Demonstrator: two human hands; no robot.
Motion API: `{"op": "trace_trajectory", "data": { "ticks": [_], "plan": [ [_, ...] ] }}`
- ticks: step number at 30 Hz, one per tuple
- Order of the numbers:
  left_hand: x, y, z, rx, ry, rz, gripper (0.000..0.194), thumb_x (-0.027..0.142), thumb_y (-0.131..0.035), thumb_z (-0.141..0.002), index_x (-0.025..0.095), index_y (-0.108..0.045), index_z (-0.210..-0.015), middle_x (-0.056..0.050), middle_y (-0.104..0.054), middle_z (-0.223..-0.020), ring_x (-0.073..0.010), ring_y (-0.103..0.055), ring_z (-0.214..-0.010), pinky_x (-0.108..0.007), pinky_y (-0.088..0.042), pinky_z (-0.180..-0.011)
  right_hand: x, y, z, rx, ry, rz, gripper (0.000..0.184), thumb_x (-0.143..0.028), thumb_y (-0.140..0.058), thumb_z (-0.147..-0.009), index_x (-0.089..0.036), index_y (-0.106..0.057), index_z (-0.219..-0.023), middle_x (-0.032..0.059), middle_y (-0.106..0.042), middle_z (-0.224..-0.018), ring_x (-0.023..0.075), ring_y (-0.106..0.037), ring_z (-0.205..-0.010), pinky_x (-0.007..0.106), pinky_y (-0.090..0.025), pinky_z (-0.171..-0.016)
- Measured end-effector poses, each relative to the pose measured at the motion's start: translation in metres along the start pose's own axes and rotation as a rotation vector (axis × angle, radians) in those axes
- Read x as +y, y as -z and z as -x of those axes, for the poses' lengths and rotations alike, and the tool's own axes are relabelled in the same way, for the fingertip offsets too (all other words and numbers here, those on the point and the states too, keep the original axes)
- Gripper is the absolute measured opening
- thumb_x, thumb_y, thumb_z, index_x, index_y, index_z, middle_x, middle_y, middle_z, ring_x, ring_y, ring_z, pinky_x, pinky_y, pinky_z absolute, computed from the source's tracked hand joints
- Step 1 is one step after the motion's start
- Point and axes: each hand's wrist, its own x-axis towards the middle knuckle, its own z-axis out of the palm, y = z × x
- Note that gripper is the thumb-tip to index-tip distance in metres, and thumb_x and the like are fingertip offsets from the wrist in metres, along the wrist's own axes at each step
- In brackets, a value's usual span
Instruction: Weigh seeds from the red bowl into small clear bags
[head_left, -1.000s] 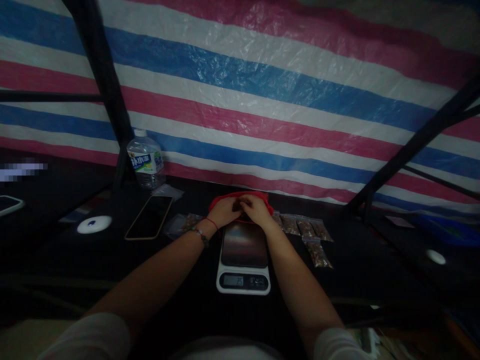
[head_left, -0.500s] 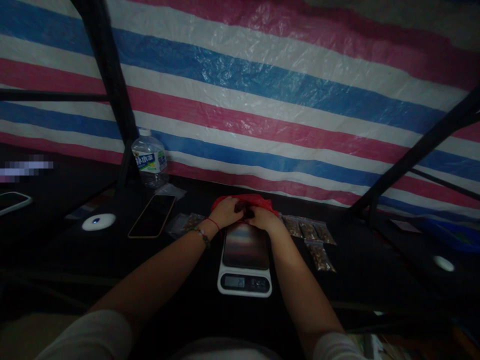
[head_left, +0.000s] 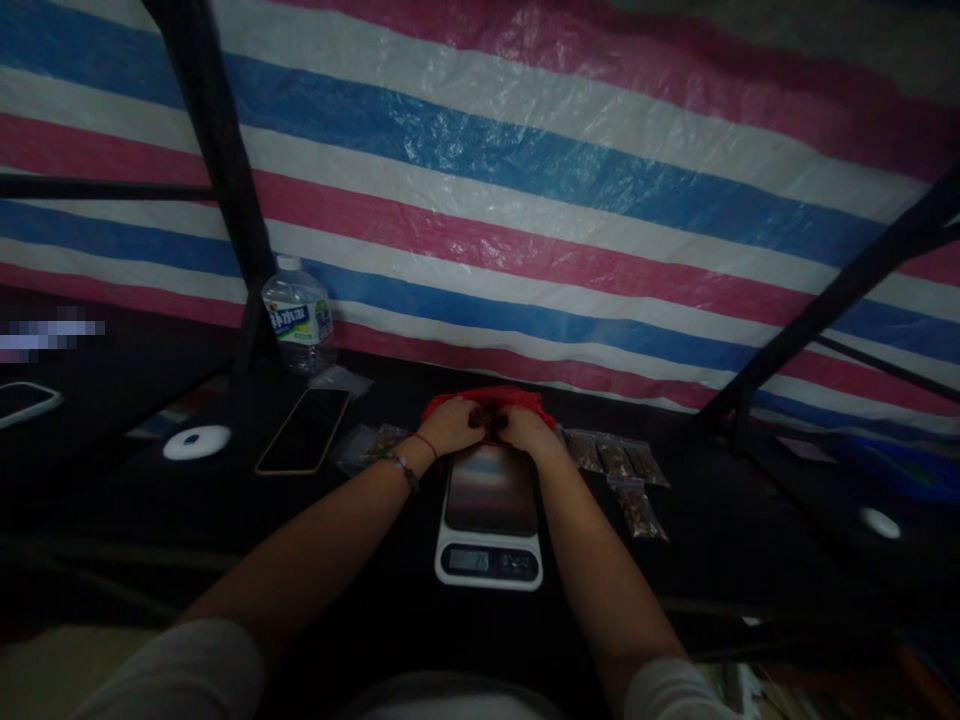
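Note:
Behind the kitchen scale (head_left: 492, 490) lies a red plastic bag (head_left: 517, 397) with small dark brown pieces (head_left: 489, 418) in its opening. My left hand (head_left: 454, 425) is closed on the bag's left side, fingers curled in toward the opening. From the right, my right hand (head_left: 523, 430) does the same, its fingertips close to the brown pieces. Both sets of fingertips are dim and partly hidden, so I cannot make out whether they also pinch any pieces. The scale's display seems to read 26. Its steel plate shows bare between my wrists.
Small zip bags of brown bits (head_left: 615, 458) lie to the right, with another filled bag (head_left: 388, 440) by my left wrist. Leftward are a phone (head_left: 304, 432), a white round device (head_left: 196, 442) and a plastic bottle (head_left: 300, 318). A striped sheet (head_left: 525, 230) hangs behind the black table.
The scale's reading seems to go from 25 to 26. My hands stay at the red bag, with fingers shifted slightly and more of the brown pieces showing.

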Motion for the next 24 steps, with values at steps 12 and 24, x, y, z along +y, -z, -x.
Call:
{"op": "trace_trajectory", "data": {
  "ticks": [12, 24],
  "plan": [
    [0.001, -0.002, 0.000, 0.004, 0.005, -0.001, 0.016, 0.027, -0.055, -0.072, 0.019, -0.068, -0.077, -0.005, -0.070, -0.081, -0.0184, -0.064, -0.078, -0.025, -0.047, -0.071, 0.001, -0.004, -0.014, 0.361, 0.075, -0.373, 0.021, -0.013, -0.056, -0.079, -0.017, -0.071, -0.093, 0.0048, -0.072, -0.092, 0.0159, -0.065, -0.084, 0.025, -0.048, -0.079],
    [-0.003, -0.005, -0.001, 0.060, 0.069, 0.037, 0.018, 0.028, -0.056, -0.075, 0.018, -0.067, -0.084, -0.005, -0.070, -0.084, -0.0186, -0.064, -0.078, -0.026, -0.048, -0.070, -0.009, -0.001, -0.008, 0.393, 0.160, -0.431, 0.027, -0.026, -0.048, -0.087, -0.014, -0.071, -0.084, 0.0060, -0.071, -0.084, 0.0165, -0.064, -0.078, 0.025, -0.047, -0.073]
  ]
}}
